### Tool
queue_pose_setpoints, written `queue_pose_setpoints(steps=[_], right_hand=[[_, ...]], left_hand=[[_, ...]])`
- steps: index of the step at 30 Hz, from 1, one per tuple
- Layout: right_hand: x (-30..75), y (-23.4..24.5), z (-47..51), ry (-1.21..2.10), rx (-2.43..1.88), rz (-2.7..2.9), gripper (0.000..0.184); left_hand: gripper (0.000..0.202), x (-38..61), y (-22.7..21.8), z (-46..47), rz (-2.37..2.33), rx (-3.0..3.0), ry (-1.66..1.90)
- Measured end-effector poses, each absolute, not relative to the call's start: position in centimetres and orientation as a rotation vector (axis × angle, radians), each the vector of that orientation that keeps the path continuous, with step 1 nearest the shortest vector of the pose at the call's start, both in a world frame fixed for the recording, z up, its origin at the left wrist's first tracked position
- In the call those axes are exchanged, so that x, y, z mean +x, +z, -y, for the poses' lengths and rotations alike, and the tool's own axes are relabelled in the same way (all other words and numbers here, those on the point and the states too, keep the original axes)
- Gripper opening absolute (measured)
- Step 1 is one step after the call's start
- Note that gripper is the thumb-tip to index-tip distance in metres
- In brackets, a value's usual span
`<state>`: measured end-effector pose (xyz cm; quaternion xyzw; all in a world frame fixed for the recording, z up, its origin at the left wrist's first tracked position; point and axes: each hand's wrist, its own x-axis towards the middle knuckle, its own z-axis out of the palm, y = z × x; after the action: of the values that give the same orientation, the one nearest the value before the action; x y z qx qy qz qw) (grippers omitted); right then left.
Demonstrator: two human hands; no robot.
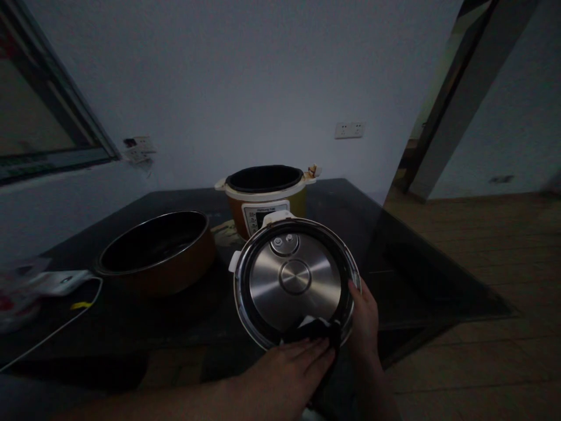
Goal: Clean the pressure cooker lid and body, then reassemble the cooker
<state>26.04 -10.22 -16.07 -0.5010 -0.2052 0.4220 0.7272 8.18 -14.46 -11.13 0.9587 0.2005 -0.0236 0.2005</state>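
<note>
Brushed steel, front and centre: that's the lid [295,278], underside facing us, tilted over the near part of the dark table [394,263]. Right hand [365,318] clamped on its right rim; left hand [298,368] laid over a black cloth [313,332] at the near rim, and whether those fingers grip it, I can't tell. Looks like mid-wipe; how much is done or left doesn't show. Just beyond, lid off, stands the cooker [265,199], a wide pot [170,269] to its left, sockets [349,130] far and right
</note>
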Motion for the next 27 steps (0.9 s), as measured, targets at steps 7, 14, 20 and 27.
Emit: queue_pose_setpoints(steps=[7, 14, 20, 27], right_hand=[[26.0, -16.5, 10.1, 0.935, -1.089, 0.371, 0.049], [26.1, -16.3, 10.2, 0.971, -1.116, 0.313, 0.057], [26.0, -16.0, 10.3, 0.954, -1.128, 0.316, 0.056], [26.1, -16.4, 10.0, 0.96, -1.115, 0.315, 0.058]], left_hand=[[0.059, 2.2, -10.0, 13.8, -0.551, 2.881, -0.105], [0.037, -3.4, -9.7, 9.3, -0.317, 3.214, 0.263], [0.032, -5.6, -7.7, 6.1, -0.316, 3.455, 0.356], [0.045, -6.6, -8.8, 3.6, -0.813, 3.431, 0.369]])
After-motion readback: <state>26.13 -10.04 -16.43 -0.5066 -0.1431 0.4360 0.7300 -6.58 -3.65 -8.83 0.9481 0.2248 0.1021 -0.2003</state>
